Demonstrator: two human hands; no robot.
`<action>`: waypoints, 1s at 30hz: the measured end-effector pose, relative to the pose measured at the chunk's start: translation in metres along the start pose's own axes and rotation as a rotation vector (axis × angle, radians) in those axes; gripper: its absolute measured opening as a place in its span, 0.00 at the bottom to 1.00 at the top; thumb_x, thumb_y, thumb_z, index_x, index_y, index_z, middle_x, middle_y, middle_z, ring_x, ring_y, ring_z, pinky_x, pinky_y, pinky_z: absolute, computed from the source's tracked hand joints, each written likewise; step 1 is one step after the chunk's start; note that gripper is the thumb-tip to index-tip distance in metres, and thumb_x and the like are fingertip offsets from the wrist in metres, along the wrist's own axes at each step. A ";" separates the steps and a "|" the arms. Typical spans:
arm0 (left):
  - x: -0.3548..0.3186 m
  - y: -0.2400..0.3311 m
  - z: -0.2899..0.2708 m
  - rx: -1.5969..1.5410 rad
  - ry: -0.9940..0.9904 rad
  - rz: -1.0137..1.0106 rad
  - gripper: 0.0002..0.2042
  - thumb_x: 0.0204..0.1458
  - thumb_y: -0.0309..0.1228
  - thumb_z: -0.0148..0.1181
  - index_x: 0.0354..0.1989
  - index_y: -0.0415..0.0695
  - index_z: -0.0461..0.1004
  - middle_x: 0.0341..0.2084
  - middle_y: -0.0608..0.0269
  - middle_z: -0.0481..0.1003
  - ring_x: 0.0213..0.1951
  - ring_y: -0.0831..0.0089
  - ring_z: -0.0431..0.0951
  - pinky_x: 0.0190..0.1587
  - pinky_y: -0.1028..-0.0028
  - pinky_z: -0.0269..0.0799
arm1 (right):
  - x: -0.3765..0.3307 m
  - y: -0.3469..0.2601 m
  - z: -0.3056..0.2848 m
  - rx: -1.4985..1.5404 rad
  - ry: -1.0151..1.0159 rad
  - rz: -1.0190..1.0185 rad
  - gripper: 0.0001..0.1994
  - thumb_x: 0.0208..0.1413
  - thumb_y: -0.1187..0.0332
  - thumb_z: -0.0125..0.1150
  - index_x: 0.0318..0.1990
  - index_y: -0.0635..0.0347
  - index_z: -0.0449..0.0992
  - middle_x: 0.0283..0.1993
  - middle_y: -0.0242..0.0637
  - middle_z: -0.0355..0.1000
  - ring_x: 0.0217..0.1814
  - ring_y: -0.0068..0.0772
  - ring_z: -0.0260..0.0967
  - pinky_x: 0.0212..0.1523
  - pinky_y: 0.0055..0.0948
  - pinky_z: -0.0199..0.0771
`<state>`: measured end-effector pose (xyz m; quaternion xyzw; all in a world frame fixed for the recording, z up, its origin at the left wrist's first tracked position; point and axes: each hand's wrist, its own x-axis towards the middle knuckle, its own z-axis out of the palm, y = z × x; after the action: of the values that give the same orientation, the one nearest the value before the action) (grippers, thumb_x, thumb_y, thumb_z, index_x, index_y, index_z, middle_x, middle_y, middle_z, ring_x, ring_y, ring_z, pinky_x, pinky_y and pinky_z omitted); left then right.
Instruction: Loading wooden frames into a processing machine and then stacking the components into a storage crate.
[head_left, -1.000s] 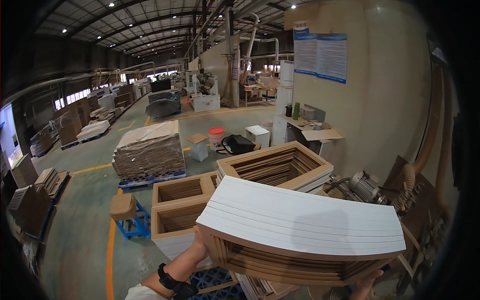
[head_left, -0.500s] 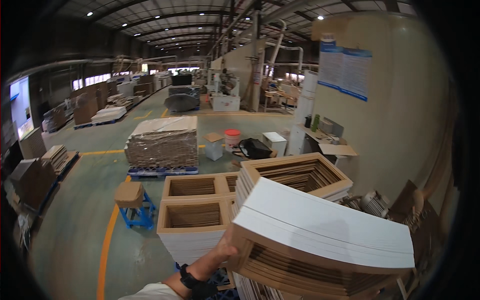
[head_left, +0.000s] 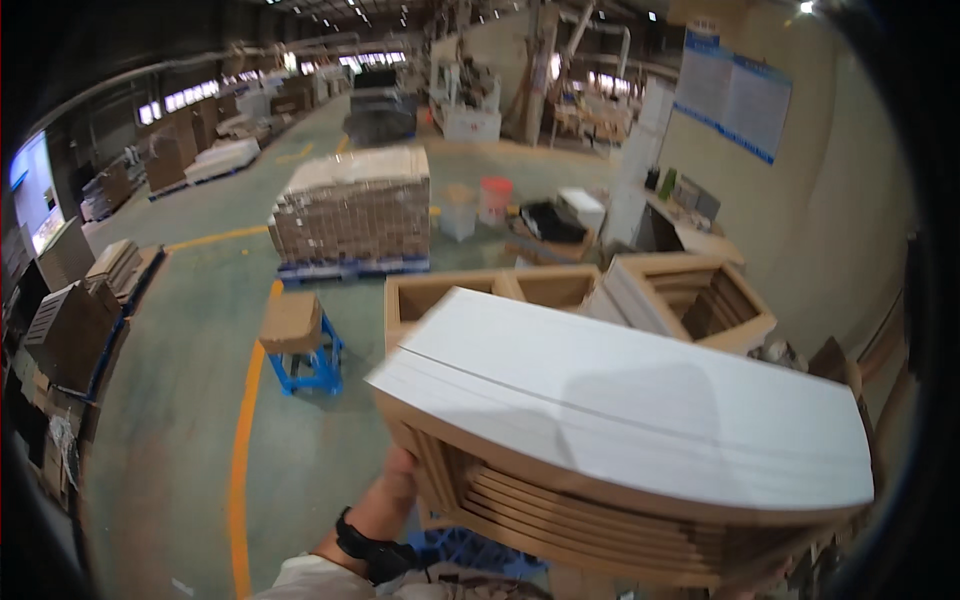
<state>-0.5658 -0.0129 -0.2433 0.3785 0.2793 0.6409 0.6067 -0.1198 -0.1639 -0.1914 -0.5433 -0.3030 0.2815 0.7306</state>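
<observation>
A stack of rectangular wood-fibre frames (head_left: 640, 400), with white outer sides and brown open centres, is tilted across the front of the view. My left hand (head_left: 390, 490) grips its left end; the thumb side shows, while the other fingers are hidden behind the frames. A dark band circles my left wrist. My right hand cannot be made out; the stack's right end runs to the lower right. Just beyond it stand more brown frames (head_left: 445, 288) in piles, and a further slanted stack of frames (head_left: 690, 262) sits to the right.
On the left, a blue stool (head_left: 308, 372) carries a cardboard box (head_left: 292, 322) beside a yellow floor line (head_left: 243, 470). Farther off stands a wrapped pallet load (head_left: 350, 215). A red-topped bucket (head_left: 496, 200) and a black bag (head_left: 550, 222) lie beyond the frames. A wall (head_left: 830, 200) rises at right.
The held stack has come off the piled frames and shifted left and up in view, with my left hand on it. The view has tilted downward and turned slightly left.
</observation>
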 end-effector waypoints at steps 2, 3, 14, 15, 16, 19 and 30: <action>-0.027 -0.001 -0.057 -0.092 0.037 -0.064 0.43 0.39 0.63 0.58 0.58 0.42 0.61 0.53 0.56 0.66 0.54 0.62 0.67 0.53 0.63 0.68 | -0.044 0.000 0.013 -0.102 0.034 0.093 0.41 0.52 0.35 0.46 0.62 0.61 0.52 0.58 0.43 0.60 0.59 0.39 0.59 0.57 0.38 0.64; -0.028 0.004 -0.079 -0.203 0.005 -0.063 0.40 0.41 0.60 0.60 0.56 0.42 0.63 0.51 0.56 0.68 0.52 0.62 0.69 0.52 0.62 0.68 | -0.063 -0.009 0.019 -0.148 0.063 0.102 0.41 0.52 0.35 0.45 0.62 0.60 0.52 0.58 0.43 0.60 0.59 0.39 0.59 0.57 0.38 0.64; -0.190 -0.106 -0.277 -0.019 0.514 -0.558 0.25 0.56 0.48 0.46 0.55 0.42 0.62 0.42 0.56 0.72 0.43 0.66 0.73 0.45 0.66 0.71 | -0.088 0.278 0.115 -0.181 -0.397 1.157 0.25 0.57 0.54 0.52 0.59 0.57 0.63 0.53 0.33 0.66 0.56 0.29 0.61 0.56 0.28 0.60; -0.203 -0.130 -0.298 0.013 0.568 -0.650 0.26 0.56 0.51 0.45 0.54 0.42 0.64 0.42 0.57 0.72 0.42 0.65 0.74 0.44 0.66 0.72 | -0.091 0.303 0.120 -0.228 -0.436 1.202 0.25 0.58 0.53 0.51 0.59 0.56 0.63 0.53 0.33 0.66 0.55 0.28 0.62 0.55 0.28 0.61; -0.205 -0.149 -0.312 0.051 0.623 -0.747 0.27 0.55 0.53 0.43 0.53 0.42 0.65 0.42 0.57 0.73 0.41 0.65 0.75 0.44 0.66 0.72 | -0.096 0.327 0.124 -0.274 -0.472 1.253 0.26 0.58 0.52 0.50 0.60 0.54 0.62 0.53 0.33 0.66 0.54 0.28 0.63 0.54 0.28 0.62; -0.197 -0.219 -0.339 0.117 0.648 -0.755 0.27 0.54 0.53 0.45 0.51 0.43 0.67 0.41 0.58 0.73 0.40 0.66 0.75 0.42 0.66 0.73 | -0.090 0.419 0.102 -0.269 -0.510 1.316 0.27 0.59 0.50 0.48 0.62 0.54 0.60 0.54 0.32 0.65 0.53 0.28 0.63 0.53 0.29 0.63; -0.130 -0.507 -0.452 -0.044 0.740 -0.726 0.26 0.55 0.53 0.46 0.52 0.45 0.65 0.40 0.60 0.73 0.41 0.64 0.74 0.44 0.65 0.72 | 0.014 0.736 0.064 -0.344 -0.505 1.362 0.30 0.56 0.48 0.51 0.61 0.57 0.62 0.57 0.34 0.64 0.56 0.26 0.61 0.55 0.25 0.60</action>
<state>-0.6542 -0.0416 -0.9282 -0.0075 0.5749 0.4858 0.6584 -0.2191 0.0714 -0.8846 -0.6363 -0.0977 0.7366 0.2076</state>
